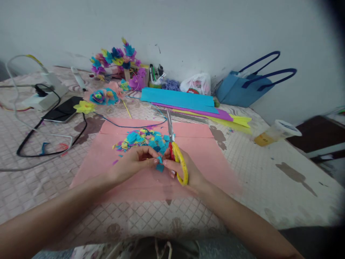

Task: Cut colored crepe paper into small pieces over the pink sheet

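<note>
Between finger and thumb, my left hand (133, 161) pinches a small blue paper piece (160, 160). My right hand (190, 172) holds scissors (183, 165) with yellow and red handles, blades pointing away from me. Its thumb and fingertips also meet at the blue piece. Just beyond both hands lies a pile of paper scraps (134, 138) in blue, yellow and purple. Under the pile and hands is a pink paper sheet (207, 158). Another blue scrap (160, 168) shows below my fingertips; whether it is held or lies on the sheet, I cannot tell.
Blue paper strips (178, 98) lie behind the sheet, over purple and yellow paper. Paper flowers (115, 55) stand back left, near a phone (64, 109), cables and a power strip (44, 99). To the right are a plastic cup (272, 135) and a blue bag (237, 90).
</note>
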A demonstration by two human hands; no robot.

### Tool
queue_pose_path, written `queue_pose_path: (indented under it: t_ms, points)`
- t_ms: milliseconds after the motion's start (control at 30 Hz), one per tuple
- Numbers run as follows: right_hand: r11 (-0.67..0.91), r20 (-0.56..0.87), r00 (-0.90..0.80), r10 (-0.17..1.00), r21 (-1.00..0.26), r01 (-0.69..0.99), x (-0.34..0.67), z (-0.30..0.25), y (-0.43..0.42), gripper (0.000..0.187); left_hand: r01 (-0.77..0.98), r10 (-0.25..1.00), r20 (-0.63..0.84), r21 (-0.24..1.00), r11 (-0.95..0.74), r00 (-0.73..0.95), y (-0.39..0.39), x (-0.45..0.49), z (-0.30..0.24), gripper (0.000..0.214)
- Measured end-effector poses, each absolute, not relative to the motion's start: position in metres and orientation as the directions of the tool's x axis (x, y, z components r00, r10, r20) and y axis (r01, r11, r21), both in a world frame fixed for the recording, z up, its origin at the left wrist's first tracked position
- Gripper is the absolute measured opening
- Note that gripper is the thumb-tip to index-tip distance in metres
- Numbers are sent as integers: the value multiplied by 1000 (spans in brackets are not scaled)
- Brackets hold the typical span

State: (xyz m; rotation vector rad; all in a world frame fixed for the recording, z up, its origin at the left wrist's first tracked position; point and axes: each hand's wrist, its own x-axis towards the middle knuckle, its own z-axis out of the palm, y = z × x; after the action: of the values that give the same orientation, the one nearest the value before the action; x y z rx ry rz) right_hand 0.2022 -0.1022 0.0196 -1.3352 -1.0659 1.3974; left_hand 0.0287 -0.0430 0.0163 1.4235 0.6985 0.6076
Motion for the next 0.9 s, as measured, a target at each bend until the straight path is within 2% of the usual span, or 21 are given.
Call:
queue_pose_path:
  t_ms: [367, 900]
  points:
    - [-196, -195, -33, 980, -980, -40, 203, 15, -102, 26, -27, 772, -163, 974, 226, 615, -45, 31, 16, 16]
    - [-177, -179, 33, 983, -983, -53, 203, 18, -101, 31, -33, 748, -178, 966, 258, 639, -45, 32, 15, 18]
